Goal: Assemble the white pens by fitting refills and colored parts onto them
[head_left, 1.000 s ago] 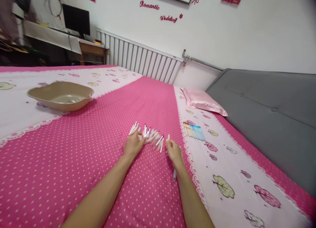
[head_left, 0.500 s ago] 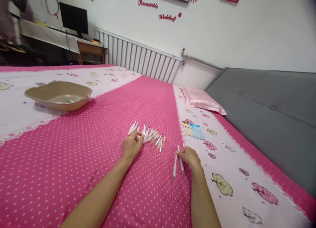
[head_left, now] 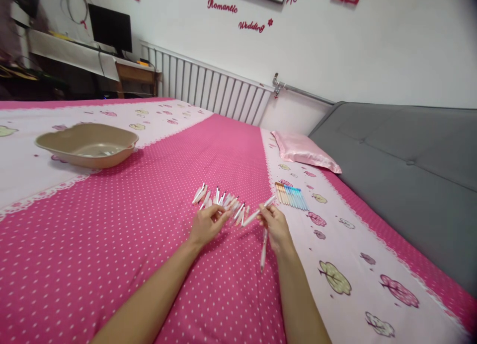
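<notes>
Right hand (head_left: pixel 277 225) pinches a pen (head_left: pixel 251 218), mid-frame, its end beside the pile (head_left: pixel 228 201); one swing could scatter that. I can't tell if left hand (head_left: pixel 206 226) grips anything.

Got a messy pile of pens (head_left: pixel 219 197) on a pink polka-dot bed (head_left: pixel 164 177), with the left hand (head_left: pixel 207 227) at its near edge and a white pen (head_left: pixel 251 218) slanted in the right hand (head_left: pixel 278 230). Can spot another pen (head_left: pixel 264 252) right by that hand, a brown-to-blue pen row (head_left: pixel 292 197) farther right, and a tan basin (head_left: pixel 80 158) off left.
</notes>
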Available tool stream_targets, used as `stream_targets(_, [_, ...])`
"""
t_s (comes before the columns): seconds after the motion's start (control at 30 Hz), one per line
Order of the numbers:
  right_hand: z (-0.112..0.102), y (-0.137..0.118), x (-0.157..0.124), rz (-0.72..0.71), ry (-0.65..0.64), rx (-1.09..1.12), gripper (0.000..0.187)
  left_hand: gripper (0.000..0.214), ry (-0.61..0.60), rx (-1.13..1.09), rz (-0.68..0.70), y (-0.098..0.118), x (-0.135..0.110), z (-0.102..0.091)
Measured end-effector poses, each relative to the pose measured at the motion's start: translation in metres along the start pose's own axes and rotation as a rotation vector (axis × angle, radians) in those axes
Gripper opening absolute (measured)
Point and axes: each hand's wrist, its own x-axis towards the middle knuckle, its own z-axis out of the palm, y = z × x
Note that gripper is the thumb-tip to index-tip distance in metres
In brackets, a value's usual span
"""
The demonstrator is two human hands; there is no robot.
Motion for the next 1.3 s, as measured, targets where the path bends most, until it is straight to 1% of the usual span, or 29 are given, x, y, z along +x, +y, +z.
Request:
stream_targets(0.07, [0.014, 0.005, -0.002, 0.007, 0.003, 0.101, 0.030, 0.033, -0.070, -0.043, 0.013, 0.001, -0.002, 0.002])
stream_targets(0.13, [0.022, 0.011, -0.003, 0.011, 0.001, 0.156, 0.030, 0.035, -0.113, -0.059, 0.017, 0.001, -0.003, 0.003])
stream_targets(0.23, [0.026, 0.015, -0.004, 0.017, -0.004, 0.185, 0.030, 0.035, -0.117, -0.061, 0.003, -0.002, -0.002, 0.006])
stream_targets(0.33, [0.027, 0.016, -0.005, 0.018, -0.019, 0.185, 0.032, 0.028, -0.076, -0.075, -0.038, -0.004, -0.001, 0.007])
stream_targets(0.4, [0.027, 0.017, -0.004, 0.010, -0.026, 0.172, 0.033, 0.028, -0.068, -0.081, -0.050, -0.005, 0.000, 0.008])
stream_targets(0.6, [0.026, 0.018, -0.004, -0.052, 0.000, 0.084, 0.033, 0.029, -0.131, -0.072, 0.007, -0.002, -0.001, 0.006])
stream_targets(0.93, [0.025, 0.014, -0.006, -0.071, -0.052, 0.084, 0.028, 0.030, -0.207, -0.070, 0.045, 0.004, -0.001, 0.003])
stream_targets(1.03, [0.024, 0.013, -0.007, -0.086, -0.061, 0.080, 0.027, 0.031, -0.230, -0.118, 0.014, 0.004, -0.001, 0.003])
stream_targets(1.2, [0.022, 0.013, -0.006, -0.110, -0.091, 0.071, 0.027, 0.035, -0.330, -0.276, -0.127, 0.001, -0.001, 0.005])
stream_targets(1.23, [0.022, 0.013, -0.006, -0.113, -0.092, 0.075, 0.028, 0.036, -0.343, -0.287, -0.134, 0.001, -0.001, 0.005])
stream_targets(1.3, [0.022, 0.014, -0.005, -0.109, -0.083, 0.089, 0.029, 0.036, -0.331, -0.265, -0.105, 0.001, -0.001, 0.005])
